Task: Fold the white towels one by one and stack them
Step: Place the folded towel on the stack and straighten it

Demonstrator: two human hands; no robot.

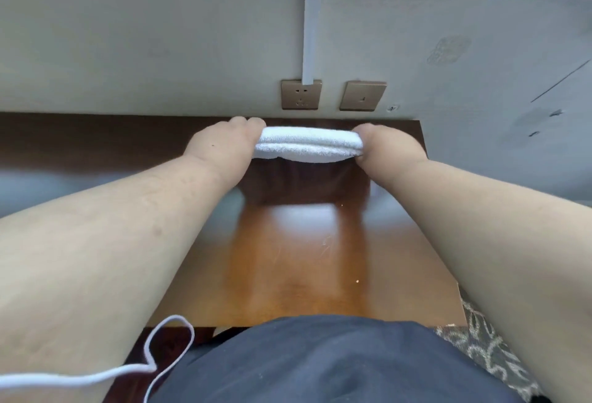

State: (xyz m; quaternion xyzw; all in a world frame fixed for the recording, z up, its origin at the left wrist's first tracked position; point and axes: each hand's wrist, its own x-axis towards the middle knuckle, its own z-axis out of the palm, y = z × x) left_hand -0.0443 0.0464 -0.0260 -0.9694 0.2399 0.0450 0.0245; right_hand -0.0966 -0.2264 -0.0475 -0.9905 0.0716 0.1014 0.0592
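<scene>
Head view
Towel: you held one folded white towel [309, 146] out at arm's length, near the far edge of the wooden table [288, 258]; whether it rested on the wood or hung just above it could not be told.
Layers: two thick folds showed along the towel's near edge, one on top of the other.
Left hand: your left hand [221, 143] gripped the towel's left end, fingers curled round it.
Right hand: your right hand [381, 144] gripped the right end in the same way, fingers wrapped under and hidden from sight.
Wall: a bronze power socket [301, 95] and a bronze plate [362, 96] sat just above the table's far edge, with a white cable channel [312, 21] running up from the socket.
Writing: no label or brand could be read on the towel or the plates.
Foreground: a white cord [160, 357] looped across your dark clothing [336, 361]; patterned carpet [493, 351] showed at the right.
</scene>
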